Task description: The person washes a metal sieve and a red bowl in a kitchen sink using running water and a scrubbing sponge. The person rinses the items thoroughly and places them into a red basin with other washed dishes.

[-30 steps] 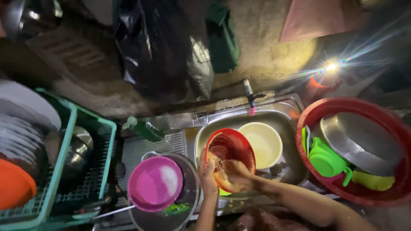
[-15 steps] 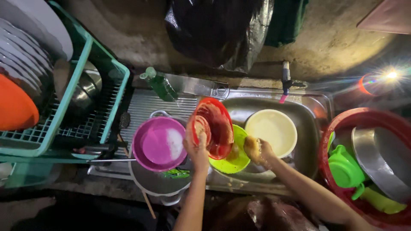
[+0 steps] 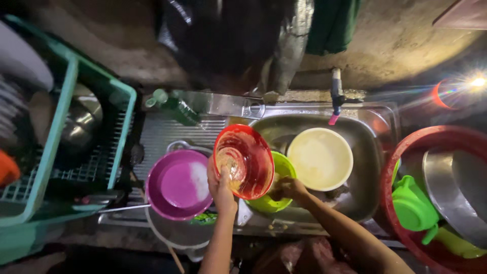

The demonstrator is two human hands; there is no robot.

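You are now tipping the red bowl further up on its edge than a moment ago, so its soapy inside is facing you, and your right hand has come away from it, dropping low behind its rim. Your left hand is gripping the bowl's lower rim, fingers curled over the edge and thumb pressing inside. Your right fingers are hiding behind the bowl, so whether they are closing on anything cannot be told.

Just under those right fingers a lime green bowl is sitting in the steel sink, contents unseen. Beyond them a pale yellow bowl is holding cloudy water. Left of your left fingers a purple bowl is showing suds, nesting on a grey pot.
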